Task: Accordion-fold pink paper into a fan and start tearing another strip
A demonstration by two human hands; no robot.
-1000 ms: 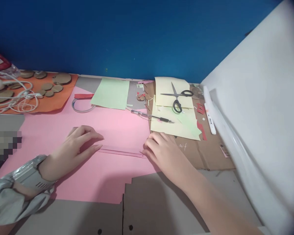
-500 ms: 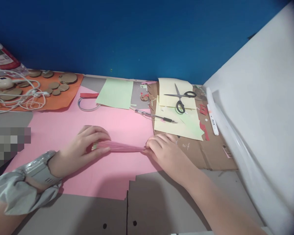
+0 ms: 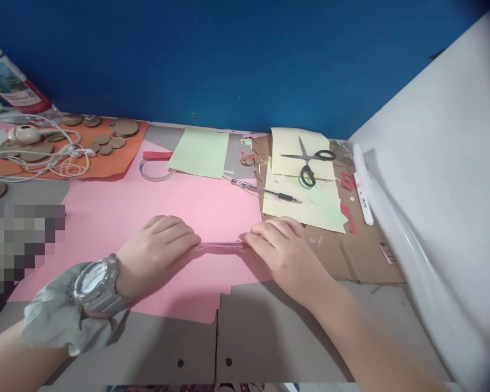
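Observation:
A thin pleated pink paper strip [image 3: 222, 246] lies across a large pink sheet [image 3: 118, 212] in front of me. My left hand [image 3: 159, 253], with a watch and a grey scrunchie at the wrist, pinches the strip's left end with curled fingers. My right hand [image 3: 283, 250] pinches its right end. The two hands are close together, so only a short piece of the squeezed strip shows between them.
Black scissors [image 3: 310, 163] and a pen [image 3: 265, 191] lie on yellow paper [image 3: 298, 207] at the back right. A green sheet [image 3: 200, 152], a white marker [image 3: 363, 198], an orange sheet with cardboard discs [image 3: 102, 142] and white earphones [image 3: 36, 152] lie behind. A white board [image 3: 445, 179] leans at the right.
The strip was spread into a fan between my hands; my left hand has since slid right and pressed the pleats together into a short narrow bundle.

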